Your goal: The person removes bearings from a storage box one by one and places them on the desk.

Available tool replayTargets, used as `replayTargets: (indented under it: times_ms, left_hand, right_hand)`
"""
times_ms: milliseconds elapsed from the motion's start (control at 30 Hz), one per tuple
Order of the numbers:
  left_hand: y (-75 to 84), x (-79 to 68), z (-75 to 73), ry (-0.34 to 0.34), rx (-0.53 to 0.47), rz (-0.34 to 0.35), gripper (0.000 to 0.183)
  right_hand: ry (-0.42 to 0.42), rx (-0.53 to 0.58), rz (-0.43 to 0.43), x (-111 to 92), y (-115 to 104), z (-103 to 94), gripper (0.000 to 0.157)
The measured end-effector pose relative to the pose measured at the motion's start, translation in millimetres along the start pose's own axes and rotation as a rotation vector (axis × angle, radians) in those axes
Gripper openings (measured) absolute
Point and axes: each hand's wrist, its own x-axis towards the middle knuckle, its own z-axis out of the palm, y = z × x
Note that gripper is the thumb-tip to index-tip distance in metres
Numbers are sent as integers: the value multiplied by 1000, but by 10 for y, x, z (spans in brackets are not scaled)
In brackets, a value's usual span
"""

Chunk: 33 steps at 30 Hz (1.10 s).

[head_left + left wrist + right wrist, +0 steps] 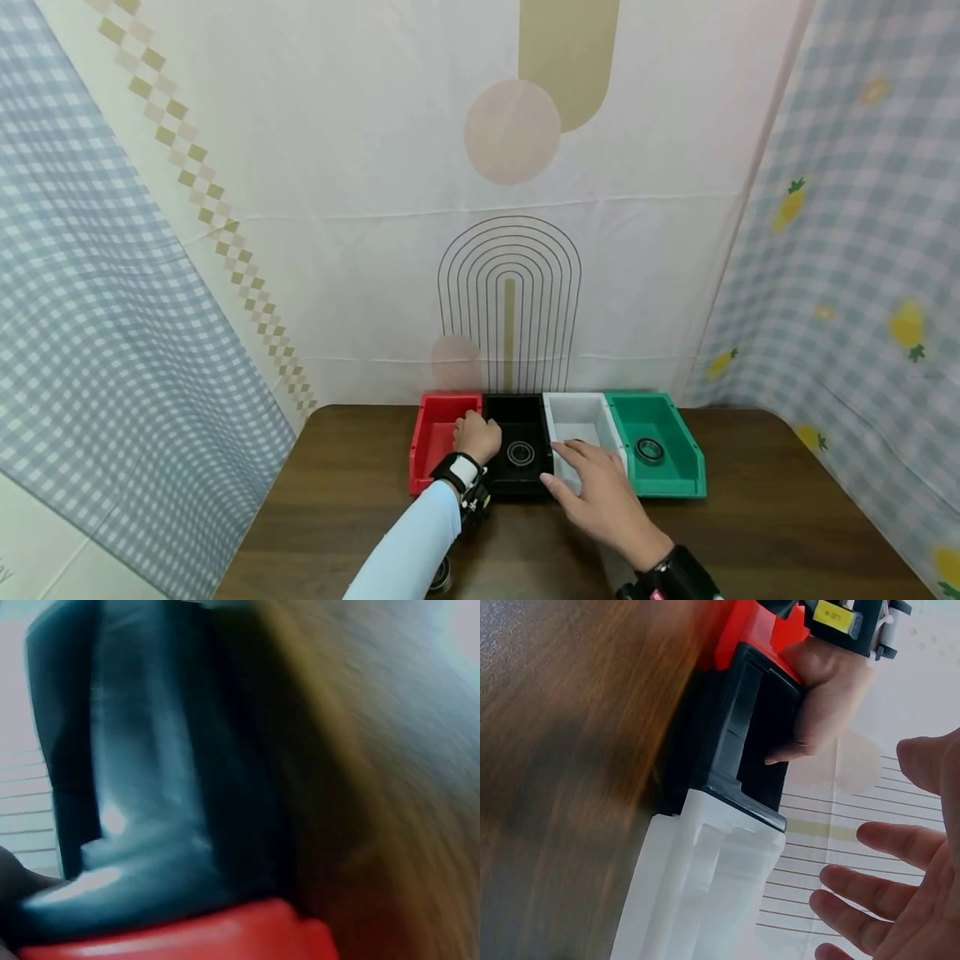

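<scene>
Four-coloured bins stand side by side: red (431, 446), black (517, 415), white (573, 410) and green (678, 482). My left hand (477, 437) is over the wall between the red and black bins, its fingers bent downward. In the right wrist view one digit of that left hand (829, 701) points into the black bin; whether it grips anything I cannot tell. Over the white bin, my right hand (596, 492) is spread, with nothing in its fingers. A ball bearing (521, 453) lies in the black bin, another bearing (649, 451) in the green one.
Close to my left forearm, a further round metal bearing (441, 575) is on the brown wooden table (315, 508), partly hidden by the sleeve. A patterned cloth (375, 292) hangs right behind the bins, with checked cloths at both sides.
</scene>
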Motion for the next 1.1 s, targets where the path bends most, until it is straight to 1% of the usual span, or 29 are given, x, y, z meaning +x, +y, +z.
replayTargets:
  times_ms: [67, 100, 167, 300, 333, 367, 467, 567, 600, 700, 800, 900, 1033, 1100]
  left_hand:
    - [-5, -2, 8, 21, 21, 10, 42]
    - [-33, 22, 37, 44, 46, 29, 41]
    - [-60, 53, 78, 67, 63, 36, 38]
    - [-65, 63, 89, 74, 66, 42, 38]
    - [-35, 36, 61, 63, 54, 31, 38]
    - [-79, 79, 102, 72, 65, 42, 39]
    - [-100, 82, 111, 82, 67, 48, 39]
    - [-121, 70, 111, 86, 61, 59, 40]
    - [-89, 23, 71, 79, 50, 53, 40]
    - [-106, 23, 57, 70, 56, 58, 41]
    - [-111, 13, 58, 58, 70, 62, 40]
    - [-110, 0, 61, 55, 70, 60, 38]
    - [-122, 19, 82, 68, 72, 56, 39]
    - [-130, 35, 95, 60, 63, 57, 40]
  right_hand:
    - [-13, 8, 6, 6, -11, 12, 54]
    - [-17, 11, 9, 8, -15, 19, 53]
    - [-23, 14, 12, 10, -22, 40, 53]
    - [-27, 19, -10, 22, -37, 93, 51]
    - [-32, 24, -21, 29, -42, 109, 51]
    - [-38, 31, -35, 37, -47, 126, 50]
    - [-71, 61, -88, 83, -65, 199, 48]
    - [-123, 84, -153, 160, -76, 312, 46]
    - [-142, 77, -176, 189, -77, 358, 46]
    - [-179, 21, -248, 284, -88, 507, 44]
    - [-174, -60, -286, 359, -110, 635, 40]
    - [-140, -105, -267, 432, -156, 733, 36]
    - [-119, -105, -168, 553, -246, 830, 36]
    - [-123, -105, -109, 616, -281, 875, 39]
